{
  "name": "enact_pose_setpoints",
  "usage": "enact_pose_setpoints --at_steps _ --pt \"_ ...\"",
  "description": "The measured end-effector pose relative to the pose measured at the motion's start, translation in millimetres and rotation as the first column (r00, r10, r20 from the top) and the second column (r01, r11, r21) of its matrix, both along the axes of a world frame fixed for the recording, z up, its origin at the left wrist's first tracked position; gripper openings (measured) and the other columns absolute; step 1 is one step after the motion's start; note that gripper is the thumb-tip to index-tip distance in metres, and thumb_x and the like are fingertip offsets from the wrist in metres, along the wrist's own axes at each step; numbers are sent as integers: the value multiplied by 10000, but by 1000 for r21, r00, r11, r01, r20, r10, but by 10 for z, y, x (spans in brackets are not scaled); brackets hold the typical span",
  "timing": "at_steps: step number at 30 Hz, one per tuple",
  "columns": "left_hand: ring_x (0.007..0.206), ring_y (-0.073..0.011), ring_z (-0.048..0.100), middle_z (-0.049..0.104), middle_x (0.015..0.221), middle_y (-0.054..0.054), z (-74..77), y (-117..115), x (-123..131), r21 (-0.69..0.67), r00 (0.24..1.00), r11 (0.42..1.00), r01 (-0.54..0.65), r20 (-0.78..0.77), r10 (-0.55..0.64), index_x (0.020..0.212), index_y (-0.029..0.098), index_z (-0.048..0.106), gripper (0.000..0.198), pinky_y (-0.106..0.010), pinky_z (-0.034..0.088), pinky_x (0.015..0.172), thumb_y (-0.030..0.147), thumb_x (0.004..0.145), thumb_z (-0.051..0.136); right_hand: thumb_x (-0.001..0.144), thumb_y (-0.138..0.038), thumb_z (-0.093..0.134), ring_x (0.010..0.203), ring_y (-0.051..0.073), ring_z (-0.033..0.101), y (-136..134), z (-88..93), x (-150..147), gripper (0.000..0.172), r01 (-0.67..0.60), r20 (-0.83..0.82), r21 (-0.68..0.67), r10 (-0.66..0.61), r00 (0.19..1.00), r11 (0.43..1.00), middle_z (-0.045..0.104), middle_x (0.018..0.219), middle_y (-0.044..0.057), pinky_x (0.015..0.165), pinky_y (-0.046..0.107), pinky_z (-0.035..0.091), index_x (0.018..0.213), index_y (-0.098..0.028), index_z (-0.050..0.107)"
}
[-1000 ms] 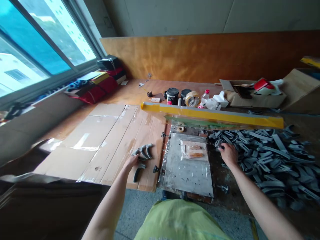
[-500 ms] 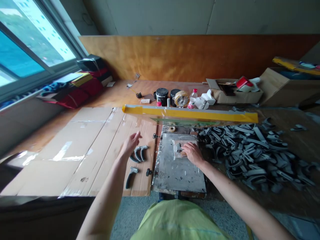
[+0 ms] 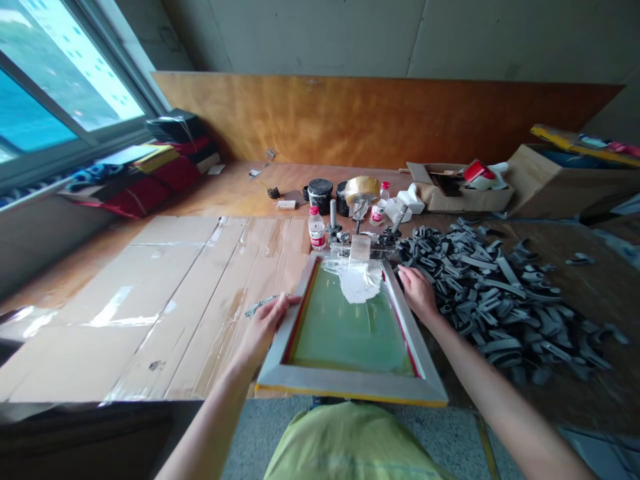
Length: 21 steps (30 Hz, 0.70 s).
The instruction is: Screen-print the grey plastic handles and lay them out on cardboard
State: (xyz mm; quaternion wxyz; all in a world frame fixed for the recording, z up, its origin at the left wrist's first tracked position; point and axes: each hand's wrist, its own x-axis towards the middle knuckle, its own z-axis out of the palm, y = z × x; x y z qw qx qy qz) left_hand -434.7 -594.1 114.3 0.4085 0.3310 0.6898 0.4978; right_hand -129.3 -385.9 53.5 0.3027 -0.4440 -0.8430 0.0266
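A screen-printing frame [image 3: 430, 390] with a grey rim and green mesh lies over the work plate in front of me. White ink [image 3: 361, 285] pools near its far end, beside a pale flat squeegee [image 3: 360, 247]. The fingers of my left hand [image 3: 273, 317] close on the left rail. A small curved grey part [image 3: 260, 305] shows just left of these fingers; I cannot tell whether they hold it or it rests on the cardboard. My right hand [image 3: 417, 292] has its fingers curled at the right rail, near the far end. The plate below is hidden.
A large heap of grey curved parts [image 3: 490, 287] spreads on the right. Flattened cardboard [image 3: 150, 287] covers the left side. Behind the frame stand metal clamps [image 3: 387, 237], a red-capped bottle [image 3: 317, 230], black tubs [image 3: 320, 193] and a tape roll [image 3: 363, 190]. Open boxes [image 3: 465, 200] stand back right.
The raised frame has come down over the plate. My right hand left the small piece on the plate for the right rail; my left hand moved to the left rail.
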Motion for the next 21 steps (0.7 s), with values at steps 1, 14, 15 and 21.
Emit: enact_pose_setpoints --at_steps 1,14,15,21 --pt "623 -178 607 676 714 -14 -180 -76 26 -50 999 999 14 36 -12 1168 189 696 600 -258 450 523 637 785 588 982 -293 413 992 206 628 91 83 -58 366 1 -11 16 -1 1000 1000 687 1106 124 890 321 508 1176 -98 655" --pt "722 -186 641 695 803 -14 -1059 -194 150 -151 996 988 11 93 4 1405 197 489 769 -260 483 606 649 790 580 811 -105 582 856 224 602 2 128 -743 142 -241 384 -261 330 862 935 684 873 75 759 317 437 893 -193 659" --pt "729 -191 642 700 806 -17 -1047 -197 154 -149 996 989 14 91 0 1390 195 506 751 -263 483 609 646 794 578 797 -57 551 859 218 599 -69 102 -644 189 -323 357 -246 395 847 914 683 866 71 762 313 431 867 -194 661" --pt "753 -210 643 709 833 -34 -1033 -191 178 -164 999 986 -5 52 14 1338 188 558 712 -278 489 632 647 794 577 721 14 533 820 183 587 -138 239 -277 274 -540 284 -293 611 739 789 672 811 19 750 283 409 798 -213 666"
